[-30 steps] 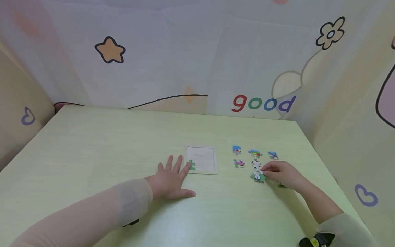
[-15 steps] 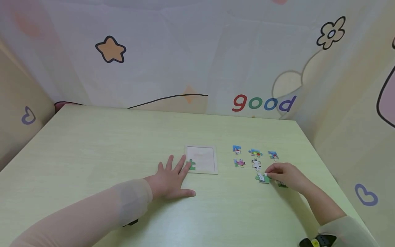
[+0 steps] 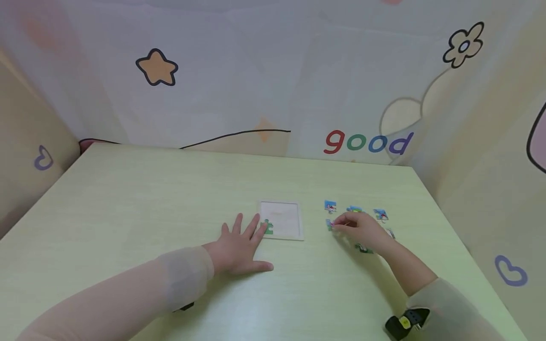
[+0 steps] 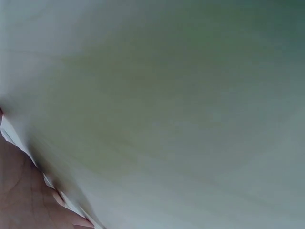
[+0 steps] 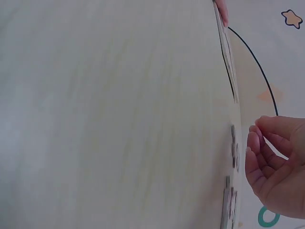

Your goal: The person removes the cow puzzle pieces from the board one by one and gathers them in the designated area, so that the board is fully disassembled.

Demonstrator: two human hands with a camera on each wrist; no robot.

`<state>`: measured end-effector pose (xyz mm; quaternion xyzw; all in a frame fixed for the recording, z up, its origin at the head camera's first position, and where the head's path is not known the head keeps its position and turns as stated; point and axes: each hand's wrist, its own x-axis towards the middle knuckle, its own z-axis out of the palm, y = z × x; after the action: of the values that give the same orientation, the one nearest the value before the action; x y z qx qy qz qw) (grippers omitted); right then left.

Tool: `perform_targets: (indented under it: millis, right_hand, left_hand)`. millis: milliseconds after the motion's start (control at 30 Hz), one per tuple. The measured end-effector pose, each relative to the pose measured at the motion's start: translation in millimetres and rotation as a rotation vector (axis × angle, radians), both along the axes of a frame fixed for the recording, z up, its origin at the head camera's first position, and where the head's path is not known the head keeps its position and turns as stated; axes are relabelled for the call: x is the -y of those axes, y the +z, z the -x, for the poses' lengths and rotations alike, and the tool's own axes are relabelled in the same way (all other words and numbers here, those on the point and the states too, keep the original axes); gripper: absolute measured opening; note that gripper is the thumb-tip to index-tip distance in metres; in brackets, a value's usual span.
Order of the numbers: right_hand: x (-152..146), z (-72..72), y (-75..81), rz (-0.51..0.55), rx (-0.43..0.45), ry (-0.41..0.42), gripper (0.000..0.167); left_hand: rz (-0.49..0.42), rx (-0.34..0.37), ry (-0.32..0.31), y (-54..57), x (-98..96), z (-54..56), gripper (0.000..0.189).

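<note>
My left hand point(image 3: 239, 248) lies on the table with its fingers spread. One finger rests at the lower left of a small white puzzle frame point(image 3: 294, 236), beside a green puzzle piece point(image 3: 268, 228) inside it. My right hand point(image 3: 362, 229) is over the loose puzzle pieces, thumb and fingers bent towards each other. Its fingertips cover part of a blue and pink puzzle piece point(image 3: 329, 224). In the right wrist view this hand point(image 5: 279, 162) appears above the pieces point(image 5: 234, 145), with nothing visible between its fingertips. The left wrist view shows mostly blurred surface and part of the hand point(image 4: 24, 195).
More puzzle pieces lie around my right hand: a blue piece point(image 3: 330, 206), a partly hidden blue-green piece point(image 3: 354, 209), another blue piece point(image 3: 381, 215), a green and white piece point(image 3: 364, 248) and one by the wrist point(image 3: 390, 233). A printed cloth point(image 3: 239, 71) hangs behind the table point(image 3: 170, 189).
My right hand has let go of the green and white puzzle piece, which now lies on the table. The hand has moved left to the blue and pink piece. My left hand stays put.
</note>
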<state>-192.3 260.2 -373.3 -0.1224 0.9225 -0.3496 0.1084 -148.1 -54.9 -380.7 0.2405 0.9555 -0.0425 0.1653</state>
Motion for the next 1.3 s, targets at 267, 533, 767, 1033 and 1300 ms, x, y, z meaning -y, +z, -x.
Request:
perform_targets:
  millis: [267,533,767,1033,1300]
  right_hand:
    - [42.9,14.9,-4.6,0.101,0.109,-0.022,0.017]
    - [88.5,18.5,-9.2,0.076,0.154,0.008,0.021]
    - [119.5,14.7,-5.7,-0.080,0.068,0.178,0.029]
    - [139.4,17.1,-5.2,-0.087,0.079,0.148,0.018]
    - [145.9,23.4,-6.2,-0.073,0.061,0.076,0.009]
  left_hand:
    - [0.007,-0.006,0.003,-0.2,-2.0,-0.7,0.096]
    - [0.024,0.008,-0.002,1.2,-4.3,-0.2,0.097]
    - [0.024,0.014,-0.013,1.2,-4.7,0.8,0.096]
    - [0.029,-0.005,-0.006,2.9,-2.5,-0.2,0.095]
    - [0.054,0.004,-0.005,-0.8,-3.0,1.7,0.095]
